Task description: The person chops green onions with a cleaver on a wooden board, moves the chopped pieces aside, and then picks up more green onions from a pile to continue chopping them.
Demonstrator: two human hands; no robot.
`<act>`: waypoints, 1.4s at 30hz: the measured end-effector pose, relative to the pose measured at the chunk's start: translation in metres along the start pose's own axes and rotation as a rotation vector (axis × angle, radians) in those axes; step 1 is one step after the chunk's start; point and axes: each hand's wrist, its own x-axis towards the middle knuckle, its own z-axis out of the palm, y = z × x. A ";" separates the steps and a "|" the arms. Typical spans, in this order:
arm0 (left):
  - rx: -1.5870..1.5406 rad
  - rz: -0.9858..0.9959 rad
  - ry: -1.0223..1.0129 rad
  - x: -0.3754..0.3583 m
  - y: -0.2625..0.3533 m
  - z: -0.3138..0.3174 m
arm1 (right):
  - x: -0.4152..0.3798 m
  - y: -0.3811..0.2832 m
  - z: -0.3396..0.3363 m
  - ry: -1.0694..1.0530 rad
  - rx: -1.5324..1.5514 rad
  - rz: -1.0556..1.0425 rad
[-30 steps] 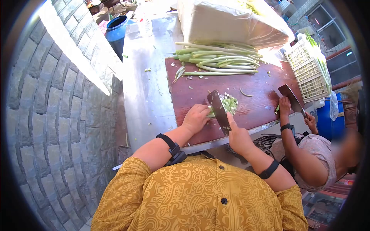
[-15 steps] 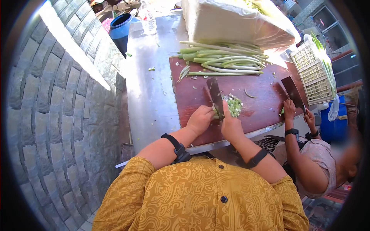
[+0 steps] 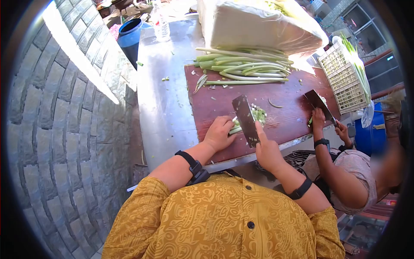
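My right hand [image 3: 269, 152] is closed round the handle of a dark cleaver [image 3: 245, 121], its index finger stretched along the blade. The blade's flat side faces up toward me, tilted over the stalks. Left of it, my left hand [image 3: 219, 133] has its fingers curled over a short bunch of green onions [image 3: 235, 127] on the reddish cutting board [image 3: 209, 101]. Just beyond the blade lies a small heap of chopped green onion [image 3: 259, 114], partly hidden by the cleaver. A pile of long green onion stalks [image 3: 246, 64] rests across the board's far side.
At the right, a co-worker's hands [image 3: 318, 118] work with another cleaver [image 3: 320, 103]. A white plastic crate [image 3: 345, 80] stands beyond. At the back are a large plastic-wrapped white block [image 3: 263, 28] and a clear bottle [image 3: 161, 26]. A brick wall [image 3: 64, 129] runs along the left.
My right hand has moved right and toward me, and the cleaver has turned to show more of its flat side. My left hand still holds the bunch. The view has shifted slightly.
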 end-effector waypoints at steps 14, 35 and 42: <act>-0.020 0.073 0.027 -0.002 -0.018 0.016 | 0.040 0.010 0.042 -0.022 -0.084 -0.086; 0.034 0.015 -0.028 -0.003 -0.009 0.001 | -0.001 -0.008 0.005 -0.060 -0.056 -0.003; -0.001 0.049 0.008 -0.008 -0.016 0.011 | -0.003 -0.011 0.005 -0.140 -0.096 -0.013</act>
